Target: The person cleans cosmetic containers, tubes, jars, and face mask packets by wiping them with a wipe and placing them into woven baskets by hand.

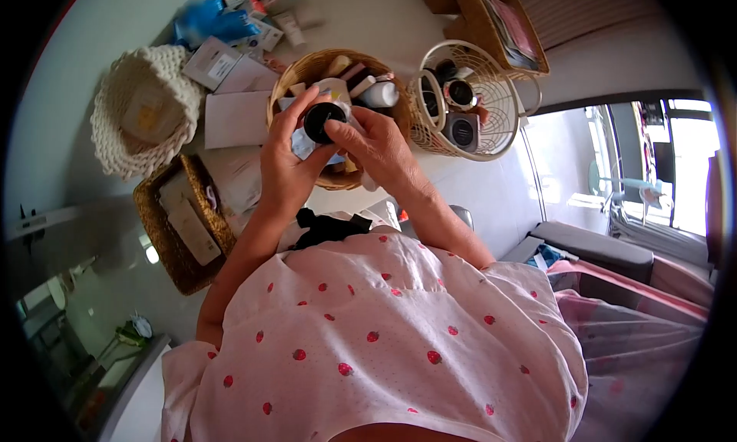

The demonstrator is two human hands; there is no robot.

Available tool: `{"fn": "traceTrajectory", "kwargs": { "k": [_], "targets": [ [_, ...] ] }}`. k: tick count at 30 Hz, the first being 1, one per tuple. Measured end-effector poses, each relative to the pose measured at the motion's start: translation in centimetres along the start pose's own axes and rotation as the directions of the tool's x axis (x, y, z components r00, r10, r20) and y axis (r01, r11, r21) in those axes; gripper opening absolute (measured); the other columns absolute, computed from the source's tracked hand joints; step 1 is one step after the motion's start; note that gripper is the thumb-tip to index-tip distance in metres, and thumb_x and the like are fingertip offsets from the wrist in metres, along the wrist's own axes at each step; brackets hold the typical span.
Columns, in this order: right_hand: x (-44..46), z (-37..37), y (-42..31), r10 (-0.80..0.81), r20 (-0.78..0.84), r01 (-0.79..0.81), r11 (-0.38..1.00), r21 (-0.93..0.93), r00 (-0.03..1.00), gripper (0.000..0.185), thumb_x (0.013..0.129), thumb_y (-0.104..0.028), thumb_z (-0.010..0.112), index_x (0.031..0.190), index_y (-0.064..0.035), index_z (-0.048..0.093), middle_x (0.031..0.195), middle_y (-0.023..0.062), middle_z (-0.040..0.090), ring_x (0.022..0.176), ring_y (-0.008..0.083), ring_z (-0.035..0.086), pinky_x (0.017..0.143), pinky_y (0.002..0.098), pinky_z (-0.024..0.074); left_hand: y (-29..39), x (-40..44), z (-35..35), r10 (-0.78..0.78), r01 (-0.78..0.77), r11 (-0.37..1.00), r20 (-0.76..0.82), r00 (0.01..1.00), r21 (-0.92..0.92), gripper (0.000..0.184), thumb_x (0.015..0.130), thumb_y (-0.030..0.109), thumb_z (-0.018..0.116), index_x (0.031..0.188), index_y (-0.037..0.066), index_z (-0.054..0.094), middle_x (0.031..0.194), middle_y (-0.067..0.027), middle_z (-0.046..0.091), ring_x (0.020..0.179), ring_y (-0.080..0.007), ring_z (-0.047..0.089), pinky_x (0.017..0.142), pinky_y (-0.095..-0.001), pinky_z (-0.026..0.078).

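Both my hands hold a small round container with a black lid (324,123) above a round wicker basket (285,84). My left hand (285,159) grips it from the left, fingers curled around its side. From the right, my right hand (381,149) holds it, with the thumb lying on the black top. Inside the wicker basket are several cosmetic bottles and tubes, among them a white bottle (379,95). My hands hide part of the contents. To the right stands a cream wire basket (503,127) holding round black compacts and a square dark case (462,131).
A white woven rope basket (107,127) stands at the left, with a brown rectangular basket (146,204) below it. White boxes (239,120) and a blue packet (206,21) lie behind. Another wicker box (484,24) sits at the back right. Black cloth (330,229) lies near my body.
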State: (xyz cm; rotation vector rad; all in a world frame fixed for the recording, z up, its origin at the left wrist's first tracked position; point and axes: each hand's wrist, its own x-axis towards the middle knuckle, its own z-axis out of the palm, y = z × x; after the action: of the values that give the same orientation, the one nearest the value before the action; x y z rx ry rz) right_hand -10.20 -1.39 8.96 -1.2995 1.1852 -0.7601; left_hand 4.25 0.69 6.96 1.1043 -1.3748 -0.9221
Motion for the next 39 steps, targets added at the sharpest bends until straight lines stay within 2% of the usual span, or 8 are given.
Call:
{"fn": "traceTrajectory", "kwargs": {
  "k": [5,9,13,26,30,33,38,39],
  "targets": [
    [-1.1,-2.5,0.3,-0.026,-0.131,0.018,0.998,-0.065,0.991,0.039,0.079,-0.036,0.063,0.081,0.0023,0.056,0.063,0.0044,0.053,0.058,0.0082,0.045,0.051,0.0268,0.0393,0.5,0.8,2.1,0.06,-0.068,0.996,0.146,0.987,0.055,0.056,0.071,0.003,0.067,0.123,0.005,0.046,0.117,-0.0102,0.053,0.105,-0.0204,0.052,0.089,-0.0307,0.04],
    [-1.9,-4.7,-0.3,-0.01,-0.231,0.001,0.999,-0.04,0.973,0.038,0.078,-0.03,0.064,0.096,0.0028,0.056,0.067,0.0062,0.056,0.058,0.0112,0.05,0.053,0.027,0.0418,0.5,1.9,4.5,-0.024,0.071,0.971,0.201,0.979,-0.23,0.055,0.072,0.005,0.067,0.123,0.005,0.046,0.117,-0.0082,0.054,0.097,-0.014,0.055,0.081,-0.0263,0.044],
    [-2.2,-7.6,-0.8,-0.057,-0.392,0.007,0.992,-0.126,0.918,0.033,0.075,-0.022,0.067,0.096,0.0018,0.057,0.071,0.008,0.059,0.061,0.0124,0.054,0.056,0.0265,0.0448,1.2,3.4,7.0,0.03,-0.012,0.997,0.22,0.975,-0.082,0.05,0.074,0.004,0.065,0.122,0.005,0.048,0.115,-0.0088,0.054,0.095,-0.0144,0.056,0.078,-0.0246,0.045],
    [1.2,-19.0,4.7,-0.002,-0.786,-0.599,0.646,-0.473,0.618,0.043,0.068,-0.038,0.061,0.091,-0.0023,0.058,0.081,0.0162,0.063,0.083,0.0326,0.059,0.073,0.0404,0.0452,-0.7,4.9,10.3,0.0,0.019,0.986,0.115,0.993,-0.163,0.024,0.085,0.003,0.054,0.108,0.004,0.054,0.109,-0.0079,0.054,0.086,-0.0112,0.056,0.071,-0.0221,0.046],
    [1.4,-19.1,4.8,-0.16,-0.829,-0.569,0.656,-0.495,0.536,0.036,0.074,-0.037,0.06,0.088,-0.0041,0.058,0.078,0.0161,0.063,0.081,0.0318,0.06,0.073,0.041,0.0436,-0.5,5.1,10.7,0.013,0.005,0.99,0.123,0.992,-0.14,0.023,0.085,0.003,0.054,0.108,0.004,0.054,0.107,-0.0079,0.055,0.085,-0.0107,0.056,0.071,-0.0218,0.047],
    [0.8,-17.5,2.8,-0.151,-0.76,-0.301,0.856,-0.421,0.632,0.033,0.078,-0.036,0.059,0.083,-0.0033,0.057,0.073,0.0163,0.061,0.077,0.0305,0.06,0.069,0.0386,0.0435,-0.8,4.9,10.8,-0.025,0.05,0.985,0.153,0.988,-0.163,0.021,0.087,0.007,0.051,0.108,0.003,0.054,0.104,-0.0067,0.055,0.085,-0.011,0.056,0.073,-0.0221,0.046],
    [-0.4,-9.4,-1.0,-0.436,-0.461,0.193,0.854,-0.484,0.773,0.025,0.081,-0.023,0.061,0.074,-0.0017,0.051,0.059,0.0111,0.049,0.058,0.0237,0.05,0.056,0.0299,0.0407,-0.5,3.7,10.0,-0.255,0.372,0.806,0.297,0.92,-0.461,0.026,0.093,0.021,0.041,0.109,0.004,0.053,0.096,-0.0035,0.057,0.084,-0.01,0.055,0.071,-0.0208,0.043],
    [-0.7,-7.3,-2.2,-0.303,-0.457,0.249,0.952,-0.176,0.836,0.021,0.082,-0.018,0.06,0.072,-0.0017,0.05,0.059,0.0101,0.046,0.055,0.0213,0.045,0.054,0.0297,0.0392,-0.9,3.0,9.5,-0.363,0.485,0.73,0.327,0.872,-0.482,0.027,0.093,0.022,0.041,0.108,0.003,0.052,0.095,-0.004,0.057,0.084,-0.0109,0.055,0.072,-0.0225,0.044]
  ]
}}
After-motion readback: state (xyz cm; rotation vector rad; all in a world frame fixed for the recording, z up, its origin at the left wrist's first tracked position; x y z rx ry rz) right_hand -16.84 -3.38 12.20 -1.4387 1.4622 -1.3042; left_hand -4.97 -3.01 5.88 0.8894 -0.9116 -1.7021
